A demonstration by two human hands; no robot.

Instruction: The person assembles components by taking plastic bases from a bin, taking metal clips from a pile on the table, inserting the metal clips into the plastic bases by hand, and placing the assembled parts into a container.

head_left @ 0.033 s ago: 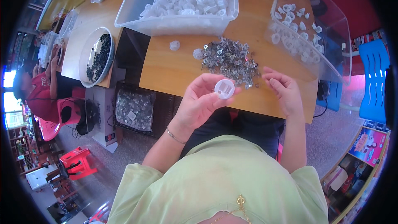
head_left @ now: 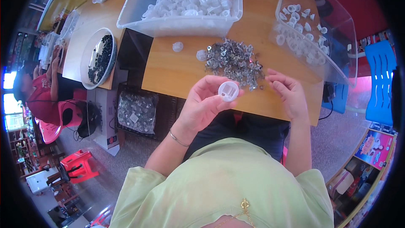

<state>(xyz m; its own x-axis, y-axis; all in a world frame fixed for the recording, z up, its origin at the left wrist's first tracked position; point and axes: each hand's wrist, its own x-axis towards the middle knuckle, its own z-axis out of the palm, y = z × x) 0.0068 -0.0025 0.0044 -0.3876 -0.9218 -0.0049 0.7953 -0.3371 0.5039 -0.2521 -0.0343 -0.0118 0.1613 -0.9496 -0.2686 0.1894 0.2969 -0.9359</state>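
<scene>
The left hand (head_left: 204, 101) is raised over the near edge of the wooden table (head_left: 177, 69), wrist bent back, thumb and fingertips pinching a small round white plastic cap (head_left: 228, 90) with its hollow side up. Just beyond lies a heap of small shiny metal clips (head_left: 234, 61). The right hand (head_left: 287, 90) rests palm-down beside the heap, fingers curled at its edge; whether they grip a clip cannot be told.

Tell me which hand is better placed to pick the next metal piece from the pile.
Right. The right hand rests at the edge of the metal pile, fingers free, while the left hand holds a white cap.
</scene>
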